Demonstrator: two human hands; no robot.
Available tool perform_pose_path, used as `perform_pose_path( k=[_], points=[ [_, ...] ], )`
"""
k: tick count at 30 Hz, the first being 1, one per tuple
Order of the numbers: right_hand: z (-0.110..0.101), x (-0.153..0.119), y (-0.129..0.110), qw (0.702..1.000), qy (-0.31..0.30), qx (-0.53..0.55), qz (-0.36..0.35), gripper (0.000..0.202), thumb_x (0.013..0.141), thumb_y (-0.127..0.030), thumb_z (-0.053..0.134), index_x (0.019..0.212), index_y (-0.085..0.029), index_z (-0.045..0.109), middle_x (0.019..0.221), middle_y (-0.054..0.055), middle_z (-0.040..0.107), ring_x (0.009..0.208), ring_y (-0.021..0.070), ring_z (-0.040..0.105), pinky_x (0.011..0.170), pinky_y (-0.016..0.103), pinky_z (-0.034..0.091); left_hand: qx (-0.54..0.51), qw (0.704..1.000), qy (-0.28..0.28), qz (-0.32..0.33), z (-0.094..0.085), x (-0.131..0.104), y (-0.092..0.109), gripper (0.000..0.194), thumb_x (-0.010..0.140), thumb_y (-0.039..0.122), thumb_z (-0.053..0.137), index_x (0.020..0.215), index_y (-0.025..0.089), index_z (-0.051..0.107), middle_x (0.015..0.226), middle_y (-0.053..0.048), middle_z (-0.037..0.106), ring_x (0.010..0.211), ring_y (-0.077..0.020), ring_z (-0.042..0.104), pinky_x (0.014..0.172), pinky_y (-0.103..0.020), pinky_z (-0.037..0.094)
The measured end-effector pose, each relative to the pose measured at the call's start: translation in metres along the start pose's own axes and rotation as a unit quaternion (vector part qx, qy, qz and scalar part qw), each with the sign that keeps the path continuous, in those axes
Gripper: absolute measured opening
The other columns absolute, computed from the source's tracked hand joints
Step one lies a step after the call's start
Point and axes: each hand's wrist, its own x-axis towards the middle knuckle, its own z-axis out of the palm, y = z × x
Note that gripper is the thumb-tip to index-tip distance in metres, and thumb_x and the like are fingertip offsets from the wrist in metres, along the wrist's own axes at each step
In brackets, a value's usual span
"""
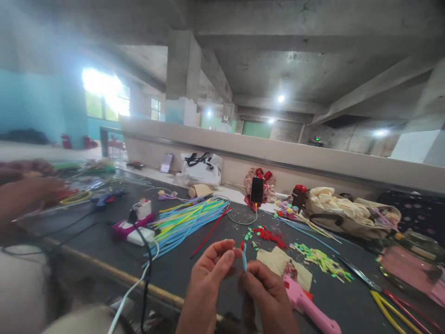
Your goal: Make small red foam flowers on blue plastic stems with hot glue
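In front of me my right hand (pixel 267 292) pinches a short light-blue pipe cleaner (pixel 244 260), held upright. A small red piece (pixel 242 246) sits at its top. My left hand (pixel 212 278) is just to the left, fingers loosely curled and apart; its fingertips are close to the red piece, and I cannot tell whether they touch it. Beside my right hand a pink glue gun (pixel 309 306) lies with its nozzle on a beige cloth or paper (pixel 274 255). Cut red pieces (pixel 269 235) and yellow-green pieces (pixel 323 260) are scattered beyond.
A bundle of coloured pipe cleaners (pixel 194 220) lies behind my left hand, near a power strip (pixel 139 234) with cables. Scissors (pixel 359 271) and a glass jar (pixel 412 264) are at right. A phone (pixel 257 190) leans at the back. Another person's arm (pixel 28 192) is at left.
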Motion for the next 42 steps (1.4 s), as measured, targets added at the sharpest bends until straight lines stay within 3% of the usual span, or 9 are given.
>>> perform_pose_path(
  k=[4, 7, 11, 15, 19, 23, 25, 28, 42],
  points=[
    [0.001, -0.001, -0.003, 0.999, -0.014, 0.039, 0.001, 0.033, 0.069, -0.047, 0.061, 0.061, -0.016, 0.055, 0.044, -0.007, 0.041, 0.033, 0.0034, 0.032, 0.033, 0.014, 0.025, -0.046, 0.992, -0.068, -0.092, -0.003, -0.002, -0.003, 0.024, 0.058, 0.025, 0.071, 0.079, 0.014, 0.067, 0.065, -0.005, 0.068, 0.055, -0.0116, 0.058, 0.053, -0.02, 0.044],
    [0.003, -0.002, -0.003, 1.0, -0.009, 0.023, -0.007, 0.034, 0.069, -0.047, 0.061, 0.057, -0.016, 0.054, 0.044, -0.006, 0.044, 0.036, 0.0049, 0.035, 0.035, 0.015, 0.026, -0.025, 0.991, -0.082, -0.099, -0.006, -0.003, -0.01, 0.02, 0.056, 0.024, 0.073, 0.072, 0.013, 0.069, 0.055, -0.001, 0.064, 0.045, -0.0082, 0.051, 0.048, -0.018, 0.04],
    [0.003, -0.003, 0.001, 0.999, 0.006, -0.035, -0.034, 0.032, 0.069, -0.047, 0.061, 0.061, -0.016, 0.061, 0.049, -0.004, 0.049, 0.043, 0.0073, 0.04, 0.04, 0.017, 0.033, 0.017, 0.993, -0.081, -0.079, -0.006, -0.002, -0.012, 0.015, 0.059, 0.027, 0.069, 0.067, 0.014, 0.069, 0.06, -0.002, 0.065, 0.051, -0.01, 0.053, 0.05, -0.019, 0.039],
    [-0.015, 0.0, -0.005, 0.99, 0.003, -0.134, -0.033, 0.029, 0.07, -0.044, 0.06, 0.072, -0.017, 0.067, 0.054, -0.001, 0.057, 0.045, 0.0091, 0.046, 0.043, 0.018, 0.035, 0.124, 0.991, -0.053, -0.001, -0.006, 0.001, -0.005, 0.012, 0.059, 0.027, 0.067, 0.062, 0.015, 0.067, 0.058, -0.001, 0.064, 0.058, -0.0127, 0.054, 0.057, -0.02, 0.039],
    [-0.044, 0.006, -0.031, 0.987, 0.016, -0.159, 0.005, 0.025, 0.067, -0.04, 0.065, 0.08, -0.019, 0.067, 0.062, 0.001, 0.063, 0.048, 0.0097, 0.05, 0.041, 0.018, 0.034, 0.286, 0.953, -0.076, 0.065, -0.005, 0.001, -0.002, 0.014, 0.061, 0.028, 0.063, 0.059, 0.014, 0.066, 0.049, 0.002, 0.056, 0.048, -0.0103, 0.044, 0.048, -0.02, 0.032],
    [-0.055, 0.01, -0.06, 0.99, -0.053, -0.132, 0.003, 0.026, 0.063, -0.029, 0.07, 0.088, -0.02, 0.066, 0.075, 0.001, 0.064, 0.065, 0.0117, 0.055, 0.055, 0.019, 0.04, 0.362, 0.923, -0.082, 0.1, 0.001, -0.005, -0.001, 0.014, 0.063, 0.025, 0.059, 0.055, 0.015, 0.064, 0.045, 0.004, 0.047, 0.045, -0.0089, 0.037, 0.044, -0.02, 0.027],
    [-0.053, 0.009, -0.069, 0.986, -0.095, -0.137, -0.007, 0.028, 0.064, -0.024, 0.07, 0.091, -0.021, 0.065, 0.076, 0.0, 0.063, 0.068, 0.0112, 0.055, 0.059, 0.02, 0.041, 0.389, 0.911, -0.093, 0.103, 0.004, -0.008, 0.002, 0.014, 0.063, 0.024, 0.057, 0.054, 0.015, 0.064, 0.046, 0.004, 0.048, 0.045, -0.0094, 0.038, 0.045, -0.02, 0.028],
    [-0.049, 0.008, -0.077, 0.972, -0.132, -0.193, -0.016, 0.026, 0.065, -0.018, 0.068, 0.09, -0.02, 0.064, 0.073, -0.002, 0.061, 0.061, 0.0085, 0.05, 0.053, 0.017, 0.038, 0.412, 0.9, -0.109, 0.091, 0.008, -0.012, 0.006, 0.013, 0.063, 0.024, 0.058, 0.055, 0.017, 0.065, 0.047, 0.003, 0.051, 0.046, -0.011, 0.042, 0.046, -0.02, 0.031],
    [-0.049, 0.004, -0.074, 0.946, -0.148, -0.278, -0.071, 0.01, 0.071, -0.02, 0.063, 0.08, -0.017, 0.065, 0.072, -0.002, 0.057, 0.059, 0.0088, 0.048, 0.053, 0.02, 0.035, 0.412, 0.9, -0.121, 0.073, 0.007, -0.013, -0.001, 0.011, 0.06, 0.022, 0.06, 0.05, 0.018, 0.064, 0.046, 0.003, 0.053, 0.043, -0.0102, 0.04, 0.044, -0.02, 0.031]
  ],
)
